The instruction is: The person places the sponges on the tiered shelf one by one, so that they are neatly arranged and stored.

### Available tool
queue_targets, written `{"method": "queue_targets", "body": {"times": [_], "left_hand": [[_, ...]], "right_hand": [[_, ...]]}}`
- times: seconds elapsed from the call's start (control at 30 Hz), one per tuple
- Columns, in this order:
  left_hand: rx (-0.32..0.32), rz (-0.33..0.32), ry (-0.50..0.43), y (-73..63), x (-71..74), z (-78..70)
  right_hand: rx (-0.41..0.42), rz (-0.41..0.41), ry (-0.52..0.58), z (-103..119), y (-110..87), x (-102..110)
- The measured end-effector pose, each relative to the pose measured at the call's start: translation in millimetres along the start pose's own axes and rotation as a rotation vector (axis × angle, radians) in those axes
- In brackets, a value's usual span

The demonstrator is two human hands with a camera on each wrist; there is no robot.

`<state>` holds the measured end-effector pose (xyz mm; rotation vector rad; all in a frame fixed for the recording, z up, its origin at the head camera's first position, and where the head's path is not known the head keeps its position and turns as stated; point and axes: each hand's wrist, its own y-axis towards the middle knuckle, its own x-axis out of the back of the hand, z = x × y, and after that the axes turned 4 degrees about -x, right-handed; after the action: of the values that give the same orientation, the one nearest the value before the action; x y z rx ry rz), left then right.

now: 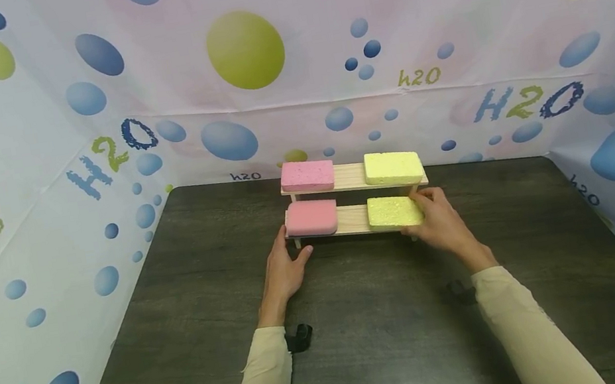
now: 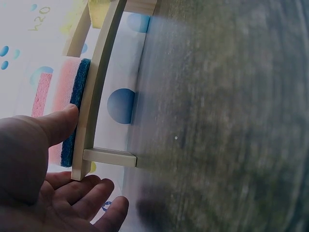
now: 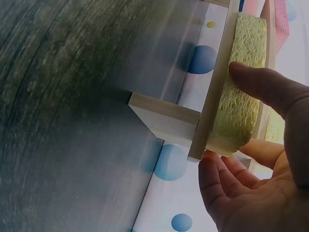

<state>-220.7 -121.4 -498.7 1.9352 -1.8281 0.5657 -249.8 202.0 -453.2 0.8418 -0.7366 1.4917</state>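
A small two-tier wooden shelf (image 1: 353,220) stands on the dark table. At the left end of its lower tier lies a pink sponge (image 1: 312,218) with a dark blue scouring layer underneath. My left hand (image 1: 285,273) is at that end, fingertips by the shelf's edge and thumb spread out in front of the sponge. On the right of the same tier is a porous yellow sponge (image 3: 241,77). My right hand (image 1: 441,221) holds it by its right end, thumb on the front face and fingers round the end.
The upper tier carries a pink porous sponge (image 1: 308,176) on the left and another yellow sponge (image 1: 393,168) on the right. Behind the shelf rises a white sheet (image 1: 293,100) printed with coloured bubbles, which also lines both sides of the table (image 1: 366,330).
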Motion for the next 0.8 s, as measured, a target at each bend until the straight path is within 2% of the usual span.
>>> {"method": "queue_targets", "body": {"times": [0.33, 0.53, 0.7, 0.8], "left_hand": [[0.009, 0.013, 0.000, 1.4, -3.1, -0.4], [0.021, 0.020, 0.006, 0.1, -1.4, 0.6], [0.000, 0.032, 0.034, -0.2, 15.6, 3.5], [-0.016, -0.003, 0.083, -0.8, 32.9, 3.6]], "right_hand": [[-0.025, 0.019, 0.012, -3.2, -4.6, 1.8], [-0.049, 0.012, 0.083, -6.0, -15.7, 2.1], [-0.105, 0.017, 0.100, -15.1, -28.0, 3.0], [-0.120, -0.008, 0.074, -20.9, -32.7, 6.3]]}}
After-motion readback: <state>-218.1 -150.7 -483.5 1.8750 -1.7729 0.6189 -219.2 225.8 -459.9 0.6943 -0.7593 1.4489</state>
